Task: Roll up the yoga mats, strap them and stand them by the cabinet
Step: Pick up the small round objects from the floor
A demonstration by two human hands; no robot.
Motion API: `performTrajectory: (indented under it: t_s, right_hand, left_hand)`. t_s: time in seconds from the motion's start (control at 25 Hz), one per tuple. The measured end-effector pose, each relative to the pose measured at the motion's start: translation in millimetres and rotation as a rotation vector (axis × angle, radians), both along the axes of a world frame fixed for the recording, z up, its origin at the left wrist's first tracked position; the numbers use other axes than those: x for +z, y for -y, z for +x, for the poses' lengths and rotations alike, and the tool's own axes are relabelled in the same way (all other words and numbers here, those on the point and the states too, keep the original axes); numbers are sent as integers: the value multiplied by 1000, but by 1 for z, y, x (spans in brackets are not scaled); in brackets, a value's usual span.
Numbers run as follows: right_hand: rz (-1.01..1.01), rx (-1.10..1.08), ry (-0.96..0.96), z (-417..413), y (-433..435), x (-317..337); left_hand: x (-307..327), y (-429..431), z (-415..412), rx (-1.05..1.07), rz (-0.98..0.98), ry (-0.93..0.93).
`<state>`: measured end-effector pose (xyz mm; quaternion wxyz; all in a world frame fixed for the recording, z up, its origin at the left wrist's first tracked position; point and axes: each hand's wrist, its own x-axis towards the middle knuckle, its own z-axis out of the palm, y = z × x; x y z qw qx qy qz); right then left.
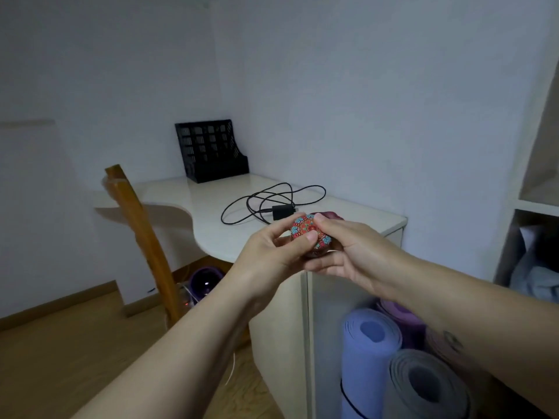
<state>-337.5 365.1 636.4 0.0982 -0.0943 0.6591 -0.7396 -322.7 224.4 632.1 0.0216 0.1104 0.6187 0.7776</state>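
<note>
No text, label or number can be read; the round tin [305, 228] bears only a swirl pattern.

One head-worn view looks forward and down, close above the desk [193, 195] corner

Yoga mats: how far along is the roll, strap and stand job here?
Done: blue mat, grey mat and purple mat stand rolled beside the cabinet; the blue one shows a black strap. In hand: left hand and right hand both grip a patterned round object, not a mat. Left: no strap visible on the grey; a purple roll sits under the desk.
</note>
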Motion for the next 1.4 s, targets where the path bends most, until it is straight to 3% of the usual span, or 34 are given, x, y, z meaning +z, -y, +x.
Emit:
performTrajectory:
  t_s: [0.16,0.28,0.48,0.6,0.84,1.4]
  right_hand:
    - [347,-17,-319,-28,-27,42]
    - [646,-209,-504,-36,-56,88]
    - [718,-437,-557,-33,-120,135]
    - [779,-596,-491,-28,-172,131]
    - [819,-820,-154,-34,-288,89]
    - [1036,-923,-53,-114,-356,20]
  left_hand:
    - [44,-8,-46,-4,-1,137]
    - [93,-30,-65,-69,14,208]
    - [143,-108,-76,-175,-60,192]
    - [145,-162,-82,-237,-200,116]
    - [113,-242,-100,-223,-402,17]
    - [72,-280,-153,-137,-352,111]
